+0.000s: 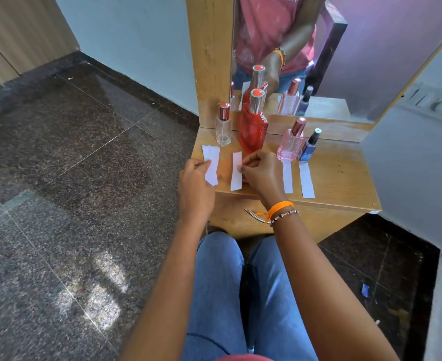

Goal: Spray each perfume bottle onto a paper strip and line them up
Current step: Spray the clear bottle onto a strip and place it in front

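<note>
**Four bottles and four paper strips on a small wooden shelf**

A mirror (319,48) in a wooden frame stands behind the light wooden shelf (339,178) and repeats the bottles. The floor is dark speckled stone (71,152), and a metal drawer handle (252,213) shows below the shelf edge.

The large red glass bottle with a silver cap (253,126) stands directly behind the right hand. The small clear glass bottle with a rose cap (223,127) looks nearly empty. The pink bottle with a rose cap (292,144) holds pale pink liquid, and just beside it is the thin dark blue bottle (309,148).

The left hand (195,181) pinches the leftmost white paper strip (212,162). The right hand (263,173) pinches the edge of the second white strip (237,170) with curled fingers. Two more white strips (288,178) (307,183) lie flat in front of the pink and blue bottles.
</note>
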`<act>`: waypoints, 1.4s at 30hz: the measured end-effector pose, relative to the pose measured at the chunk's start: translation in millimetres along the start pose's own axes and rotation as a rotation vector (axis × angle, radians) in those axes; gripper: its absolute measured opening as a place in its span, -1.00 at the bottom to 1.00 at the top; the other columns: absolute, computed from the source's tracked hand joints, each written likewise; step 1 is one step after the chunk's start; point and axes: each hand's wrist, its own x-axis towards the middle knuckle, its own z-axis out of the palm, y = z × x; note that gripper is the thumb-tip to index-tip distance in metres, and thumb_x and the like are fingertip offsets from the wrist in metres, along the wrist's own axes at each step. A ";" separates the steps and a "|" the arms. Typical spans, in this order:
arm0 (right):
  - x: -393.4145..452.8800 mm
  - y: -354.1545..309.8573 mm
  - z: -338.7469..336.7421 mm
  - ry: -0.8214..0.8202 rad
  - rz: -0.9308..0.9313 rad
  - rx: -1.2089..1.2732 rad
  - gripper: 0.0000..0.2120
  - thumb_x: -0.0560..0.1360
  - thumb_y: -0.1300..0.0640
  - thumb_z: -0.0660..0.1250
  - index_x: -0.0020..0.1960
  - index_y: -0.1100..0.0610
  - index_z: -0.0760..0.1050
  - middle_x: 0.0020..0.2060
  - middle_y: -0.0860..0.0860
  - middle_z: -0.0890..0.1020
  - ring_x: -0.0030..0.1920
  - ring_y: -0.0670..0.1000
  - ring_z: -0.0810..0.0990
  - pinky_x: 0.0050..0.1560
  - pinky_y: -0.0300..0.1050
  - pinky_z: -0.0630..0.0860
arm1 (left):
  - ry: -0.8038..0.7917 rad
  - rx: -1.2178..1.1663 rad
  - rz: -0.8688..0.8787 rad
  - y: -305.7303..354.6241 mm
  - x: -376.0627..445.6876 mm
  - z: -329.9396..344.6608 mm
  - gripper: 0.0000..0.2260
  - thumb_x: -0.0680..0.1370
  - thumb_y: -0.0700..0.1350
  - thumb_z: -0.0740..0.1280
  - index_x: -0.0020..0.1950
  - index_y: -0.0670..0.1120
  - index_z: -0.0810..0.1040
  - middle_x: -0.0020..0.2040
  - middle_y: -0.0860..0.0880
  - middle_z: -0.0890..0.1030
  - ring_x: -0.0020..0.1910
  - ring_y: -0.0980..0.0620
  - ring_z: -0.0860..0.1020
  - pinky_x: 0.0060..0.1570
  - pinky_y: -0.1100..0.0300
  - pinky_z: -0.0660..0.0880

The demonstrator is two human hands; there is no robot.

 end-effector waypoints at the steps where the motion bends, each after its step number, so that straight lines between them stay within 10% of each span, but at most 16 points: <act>1: -2.9 2.1 -3.1 0.012 -0.017 -0.026 -0.81 0.37 0.26 0.43 -0.30 0.05 0.47 -0.30 0.05 0.63 -0.18 0.12 0.64 -0.07 0.15 0.60 | 0.000 -0.015 -0.008 1.5 0.2 -0.9 -0.59 0.55 -0.36 0.09 0.36 -0.15 0.43 0.26 -0.08 0.44 0.21 -0.09 0.44 0.15 0.10 0.42; 6: -14.2 10.9 -14.5 0.066 -0.127 -0.174 -0.96 0.40 0.28 0.39 -0.19 0.17 0.56 -0.25 0.06 0.63 -0.14 0.08 0.61 -0.17 -0.17 0.41 | 0.063 -0.093 0.009 9.8 -2.9 -6.9 -0.59 0.54 -0.38 0.08 0.34 -0.14 0.44 0.24 -0.12 0.41 0.20 -0.08 0.41 0.11 0.20 0.36; 16: -19.0 18.5 -15.6 0.144 -0.278 -0.396 -0.88 0.44 0.22 0.35 -0.03 0.19 0.57 -0.10 0.13 0.64 -0.07 0.13 0.57 -0.20 -0.16 0.34 | 0.029 -0.205 0.002 22.2 -5.0 4.4 -0.58 0.51 -0.39 0.08 0.27 -0.10 0.49 0.13 -0.04 0.53 0.11 0.00 0.49 0.05 0.26 0.35; 28: 20.4 -44.4 29.6 0.133 -0.449 -0.114 -0.64 0.46 0.31 0.28 0.25 0.23 0.39 0.10 0.18 0.56 0.11 0.19 0.53 0.02 -0.01 0.45 | 0.059 -0.478 -0.102 22.5 7.4 1.2 -0.57 0.47 -0.42 0.03 0.19 -0.14 0.54 0.03 -0.12 0.56 -0.02 -0.01 0.49 -0.04 0.27 0.38; 42: -2.0 -53.6 14.7 0.283 -0.574 -0.099 -0.79 0.46 0.17 0.35 0.07 0.18 0.52 -0.18 0.08 0.66 -0.15 0.11 0.61 -0.24 -0.06 0.46 | 0.067 -0.535 0.045 24.7 7.2 -7.2 -0.55 0.49 -0.37 0.22 0.31 0.00 0.42 0.19 -0.06 0.49 0.15 0.06 0.51 0.14 0.13 0.49</act>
